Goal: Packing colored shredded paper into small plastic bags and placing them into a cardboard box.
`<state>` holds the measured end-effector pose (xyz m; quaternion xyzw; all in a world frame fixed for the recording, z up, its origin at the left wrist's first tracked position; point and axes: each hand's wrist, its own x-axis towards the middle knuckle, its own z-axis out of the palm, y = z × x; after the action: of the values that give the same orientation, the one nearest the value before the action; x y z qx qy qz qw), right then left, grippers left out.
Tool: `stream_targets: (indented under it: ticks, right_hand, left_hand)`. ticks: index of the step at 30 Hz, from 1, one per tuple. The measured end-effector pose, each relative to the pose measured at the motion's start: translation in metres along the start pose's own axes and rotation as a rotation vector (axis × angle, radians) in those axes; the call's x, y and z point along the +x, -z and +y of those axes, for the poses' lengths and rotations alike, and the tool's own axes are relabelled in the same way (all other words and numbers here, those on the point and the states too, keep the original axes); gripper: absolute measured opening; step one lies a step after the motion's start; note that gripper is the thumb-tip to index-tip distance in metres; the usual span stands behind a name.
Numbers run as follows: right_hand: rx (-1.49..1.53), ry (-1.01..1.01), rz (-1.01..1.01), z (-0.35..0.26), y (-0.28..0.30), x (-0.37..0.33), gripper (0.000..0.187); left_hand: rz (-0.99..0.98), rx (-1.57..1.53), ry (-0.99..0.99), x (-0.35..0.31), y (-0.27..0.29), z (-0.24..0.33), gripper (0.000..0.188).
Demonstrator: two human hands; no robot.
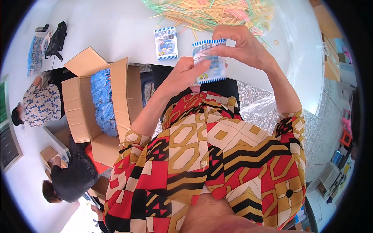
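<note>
A blue-and-white printed packet [211, 73] with striped ends is held upright in front of me, above the table's near edge. My left hand [184, 75] grips it from the left, with the thumb lying across its front. At its top right, my right hand [244, 46] pinches the upper part between thumb and fingers. A similar packet [166, 43] lies on the white table [112, 27], left of my hands. Beyond them spreads a heap of thin pastel sticks [217, 17], yellow, green and pink, that look like straws. What the held packet contains is hidden.
An open cardboard box [77, 110] full of blue packets [103, 103] stands left of me, its flaps spread. Two people [75, 171] sit farther left. Clear plastic film [289, 35] lies at the table's right. A black bag [57, 40] rests at the far left.
</note>
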<state>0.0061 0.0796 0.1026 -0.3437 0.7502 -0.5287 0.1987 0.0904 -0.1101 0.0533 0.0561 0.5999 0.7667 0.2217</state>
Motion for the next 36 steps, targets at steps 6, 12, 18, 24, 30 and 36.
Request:
stream_targets:
  ticks: [6,12,18,24,30,36]
  right_hand:
    - [-0.068,0.182,-0.071,-0.005,-0.002,0.006,0.016]
    - [-0.305,0.401,0.225,-0.03,-0.005,-0.003,0.034]
    - [-0.331,0.256,0.29,-0.026,-0.013,-0.005,0.031]
    - [-0.201,0.197,0.064,-0.006,-0.005,0.003,0.012]
    - [-0.268,0.211,-0.036,-0.01,-0.006,0.002,0.008]
    - [-0.242,0.32,0.181,-0.022,-0.014,-0.003,0.021]
  left_hand:
    - [0.079,0.12,-0.051,0.0,0.0,0.004,0.027]
    - [0.368,0.103,-0.221,0.0,-0.001,0.002,0.025]
    - [0.411,0.166,-0.265,0.003,-0.004,0.0,0.024]
    - [0.354,0.259,-0.251,-0.007,-0.01,0.012,0.023]
    - [0.352,0.378,-0.393,-0.007,-0.003,0.014,0.016]
    - [0.416,0.32,-0.359,-0.007,0.004,0.001,0.017]
